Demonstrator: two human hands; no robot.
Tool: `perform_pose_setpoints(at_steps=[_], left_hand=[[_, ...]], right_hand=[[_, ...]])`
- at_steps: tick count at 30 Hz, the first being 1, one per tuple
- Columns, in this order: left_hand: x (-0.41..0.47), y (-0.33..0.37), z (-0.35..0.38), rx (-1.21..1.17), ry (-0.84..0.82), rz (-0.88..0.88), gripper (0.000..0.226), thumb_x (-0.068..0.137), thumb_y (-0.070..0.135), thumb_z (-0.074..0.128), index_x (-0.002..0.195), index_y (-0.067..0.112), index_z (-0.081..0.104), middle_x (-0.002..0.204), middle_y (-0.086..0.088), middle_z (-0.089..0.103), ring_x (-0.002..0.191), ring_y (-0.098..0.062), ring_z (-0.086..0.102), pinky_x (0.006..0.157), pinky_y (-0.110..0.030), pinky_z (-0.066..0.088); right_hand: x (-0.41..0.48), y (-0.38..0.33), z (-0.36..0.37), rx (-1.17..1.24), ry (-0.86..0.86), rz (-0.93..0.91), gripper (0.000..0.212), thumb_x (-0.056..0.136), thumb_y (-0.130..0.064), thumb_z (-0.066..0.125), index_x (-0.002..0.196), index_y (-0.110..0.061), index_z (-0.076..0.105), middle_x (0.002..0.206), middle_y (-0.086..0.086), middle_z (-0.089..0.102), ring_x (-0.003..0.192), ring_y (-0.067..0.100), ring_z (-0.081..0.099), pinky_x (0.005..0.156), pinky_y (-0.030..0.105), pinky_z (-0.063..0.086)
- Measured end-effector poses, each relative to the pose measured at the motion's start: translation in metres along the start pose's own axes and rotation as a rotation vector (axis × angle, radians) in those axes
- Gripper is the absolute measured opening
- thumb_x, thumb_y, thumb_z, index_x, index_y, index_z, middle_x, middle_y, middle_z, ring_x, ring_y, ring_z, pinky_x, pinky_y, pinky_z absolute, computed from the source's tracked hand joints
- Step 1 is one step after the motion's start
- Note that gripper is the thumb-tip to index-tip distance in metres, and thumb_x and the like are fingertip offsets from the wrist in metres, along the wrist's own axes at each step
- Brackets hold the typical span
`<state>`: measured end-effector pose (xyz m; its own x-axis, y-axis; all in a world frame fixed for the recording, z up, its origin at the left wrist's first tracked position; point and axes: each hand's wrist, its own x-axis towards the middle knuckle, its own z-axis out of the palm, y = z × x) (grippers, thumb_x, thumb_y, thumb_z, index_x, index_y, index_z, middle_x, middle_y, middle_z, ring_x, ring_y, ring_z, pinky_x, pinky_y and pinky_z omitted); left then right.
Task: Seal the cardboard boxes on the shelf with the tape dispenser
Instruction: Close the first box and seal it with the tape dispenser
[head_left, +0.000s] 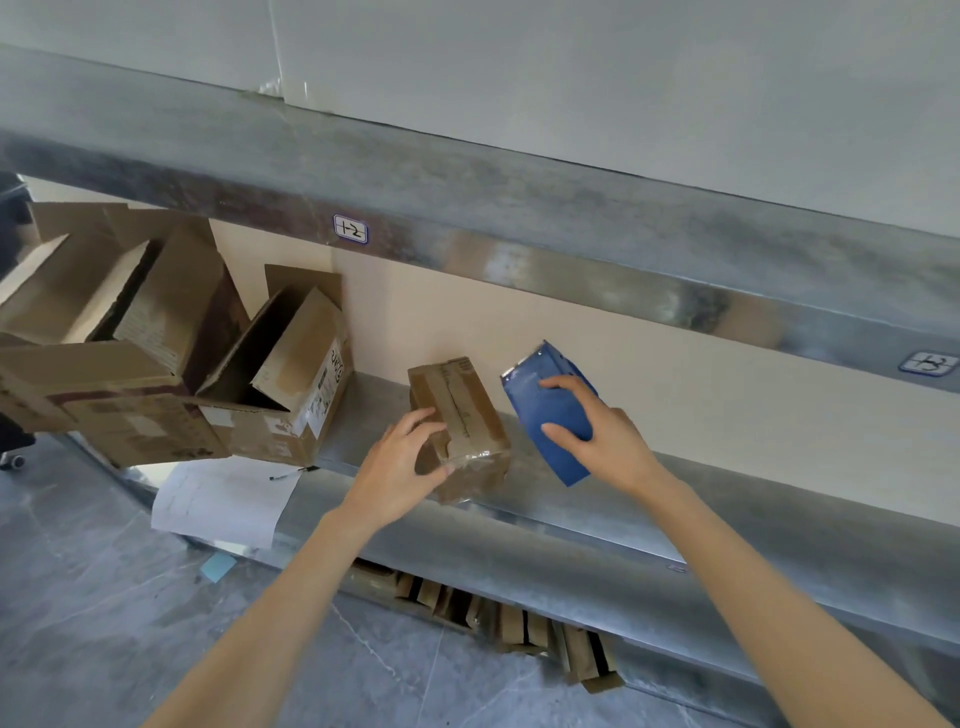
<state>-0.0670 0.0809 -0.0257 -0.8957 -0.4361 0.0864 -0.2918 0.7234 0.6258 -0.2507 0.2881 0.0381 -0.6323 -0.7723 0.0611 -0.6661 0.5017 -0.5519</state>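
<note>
Your left hand (402, 460) grips the small taped cardboard box (457, 421); your right hand (597, 434) clasps the blue tape dispenser (550, 415). This box looks sealed. Next, take the open boxes (280, 374) on the left.

Small box (457, 415) left of tape dispenser (550, 415)

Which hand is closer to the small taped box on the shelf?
Left. The left hand grips the box at its near corner; the right hand holds the tape dispenser to its right.
</note>
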Motion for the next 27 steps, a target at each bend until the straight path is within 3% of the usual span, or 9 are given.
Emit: perform_pose_setpoints(at_steps=[3, 5, 7, 11, 17, 21, 27], left_hand=[[0.006, 0.001, -0.016, -0.062, -0.001, -0.005, 0.045, 0.096, 0.032, 0.063, 0.139, 0.023, 0.053, 0.146, 0.008, 0.047, 0.133, -0.012, 0.046, 0.102, -0.023, 0.032], [0.01, 0.001, -0.028, -0.121, 0.031, -0.008, 0.04, 0.095, 0.027, 0.064, 0.134, 0.024, 0.057, 0.138, 0.007, 0.055, 0.128, -0.011, 0.051, 0.102, -0.023, 0.035], [0.013, 0.002, -0.04, -0.199, 0.035, -0.036, 0.036, 0.095, 0.022, 0.065, 0.13, 0.026, 0.061, 0.132, 0.008, 0.061, 0.121, -0.007, 0.056, 0.102, -0.026, 0.04], [0.016, 0.007, -0.053, -0.364, -0.058, -0.02, 0.033, 0.095, 0.013, 0.065, 0.123, 0.03, 0.063, 0.123, 0.012, 0.067, 0.112, -0.002, 0.063, 0.104, -0.03, 0.048], [0.01, 0.014, -0.053, -0.419, -0.291, 0.008, 0.043, 0.098, 0.003, 0.058, 0.135, 0.025, 0.059, 0.133, 0.013, 0.061, 0.12, 0.006, 0.056, 0.096, -0.009, 0.044], [0.007, 0.017, -0.047, -0.441, -0.377, 0.045, 0.047, 0.097, -0.004, 0.052, 0.136, 0.022, 0.059, 0.133, 0.011, 0.062, 0.123, 0.0, 0.057, 0.101, -0.016, 0.044], [0.005, 0.018, -0.039, -0.495, -0.32, -0.005, 0.046, 0.093, -0.01, 0.052, 0.125, 0.021, 0.064, 0.123, 0.006, 0.067, 0.109, -0.006, 0.066, 0.092, -0.024, 0.052]], right_hand=[[-0.008, -0.019, -0.004, 0.0, 0.024, -0.07, 0.038, 0.091, -0.045, 0.063, 0.123, -0.052, 0.045, 0.059, -0.011, 0.052, 0.05, 0.011, 0.044, 0.054, 0.028, 0.037], [-0.012, -0.029, -0.004, -0.066, -0.035, -0.154, 0.04, 0.09, -0.052, 0.061, 0.125, -0.056, 0.042, 0.068, -0.015, 0.06, 0.051, 0.012, 0.046, 0.057, 0.028, 0.042], [-0.016, -0.034, -0.002, -0.156, -0.114, -0.243, 0.043, 0.091, -0.055, 0.057, 0.128, -0.057, 0.036, 0.081, -0.007, 0.067, 0.051, 0.015, 0.047, 0.058, 0.026, 0.044], [-0.025, -0.039, 0.0, -0.302, -0.196, -0.376, 0.046, 0.093, -0.052, 0.055, 0.135, -0.053, 0.036, 0.058, 0.002, 0.049, 0.051, 0.017, 0.043, 0.052, 0.026, 0.036], [-0.032, -0.04, 0.008, -0.426, -0.207, -0.504, 0.044, 0.094, -0.052, 0.047, 0.136, -0.052, 0.035, 0.049, -0.001, 0.036, 0.045, 0.012, 0.032, 0.052, 0.033, 0.038], [-0.036, -0.042, 0.009, -0.446, -0.225, -0.539, 0.043, 0.093, -0.053, 0.041, 0.135, -0.052, 0.032, 0.046, -0.002, 0.029, 0.046, 0.014, 0.033, 0.049, 0.033, 0.037], [-0.041, -0.041, 0.01, -0.407, -0.218, -0.547, 0.042, 0.093, -0.053, 0.039, 0.134, -0.051, 0.035, 0.045, -0.004, 0.029, 0.042, 0.012, 0.031, 0.045, 0.028, 0.031]])
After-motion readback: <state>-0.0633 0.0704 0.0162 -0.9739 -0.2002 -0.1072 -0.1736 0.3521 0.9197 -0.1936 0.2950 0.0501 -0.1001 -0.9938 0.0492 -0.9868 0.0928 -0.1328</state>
